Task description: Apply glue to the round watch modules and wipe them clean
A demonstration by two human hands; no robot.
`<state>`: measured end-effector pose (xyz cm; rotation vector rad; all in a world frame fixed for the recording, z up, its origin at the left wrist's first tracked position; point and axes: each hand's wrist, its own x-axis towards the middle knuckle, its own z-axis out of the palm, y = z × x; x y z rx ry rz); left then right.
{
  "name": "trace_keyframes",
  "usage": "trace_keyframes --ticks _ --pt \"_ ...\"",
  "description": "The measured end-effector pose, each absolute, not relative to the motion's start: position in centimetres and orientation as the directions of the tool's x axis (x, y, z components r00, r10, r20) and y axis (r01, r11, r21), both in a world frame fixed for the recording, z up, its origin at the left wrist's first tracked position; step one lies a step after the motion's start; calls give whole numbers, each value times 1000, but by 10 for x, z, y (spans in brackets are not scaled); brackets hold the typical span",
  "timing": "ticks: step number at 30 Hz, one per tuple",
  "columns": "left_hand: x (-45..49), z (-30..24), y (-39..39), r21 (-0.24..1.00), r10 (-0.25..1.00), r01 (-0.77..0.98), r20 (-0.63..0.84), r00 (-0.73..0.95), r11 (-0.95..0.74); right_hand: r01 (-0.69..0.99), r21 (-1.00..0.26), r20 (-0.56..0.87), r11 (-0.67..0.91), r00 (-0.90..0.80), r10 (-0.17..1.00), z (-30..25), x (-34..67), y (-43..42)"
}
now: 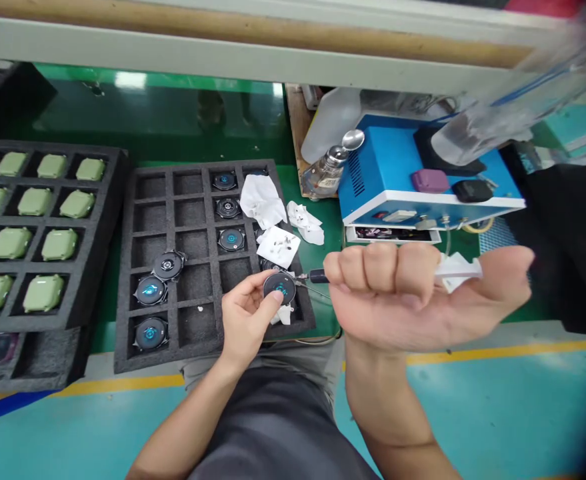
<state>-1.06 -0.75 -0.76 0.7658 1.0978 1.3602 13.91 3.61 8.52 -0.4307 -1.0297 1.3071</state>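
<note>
My left hand (247, 315) pinches a small round black part (279, 287) with a blue centre, held just over the right edge of a black foam tray (127, 280). My right hand (413, 293) is closed in a fist round a thin needle-tipped tool (317, 275) with a white body (460, 268) sticking out the other side. The tool's fine metal tip points left at the round part and nearly touches it. Several similar round parts (151, 291) lie in the tray's cells.
A second foam tray (37, 220) on the left holds several pale green cases. Crumpled white wipes (267, 203) lie on the tray's right side. A blue machine box (403, 180), a glass dispenser bottle (325, 175) and a plastic jug (330, 120) stand behind my right hand.
</note>
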Motion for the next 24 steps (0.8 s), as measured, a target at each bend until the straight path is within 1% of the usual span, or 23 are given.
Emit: trace_keyframes --ticks 4,10,20,24 --pt "-11 -9 -8 933 982 -345 -150 -113 103 -614 -755 347 230 -77 935 83 137 36" --pt "-10 -9 -7 937 983 -333 -152 -106 109 -606 -767 310 211 -62 949 81 135 34" --pt "-9 -5 -6 928 980 -352 -170 -105 123 -593 -772 336 226 -79 939 79 135 35" --pt "-9 -7 -7 933 983 -342 -153 -97 111 -595 -770 330 228 -66 942 80 135 34"
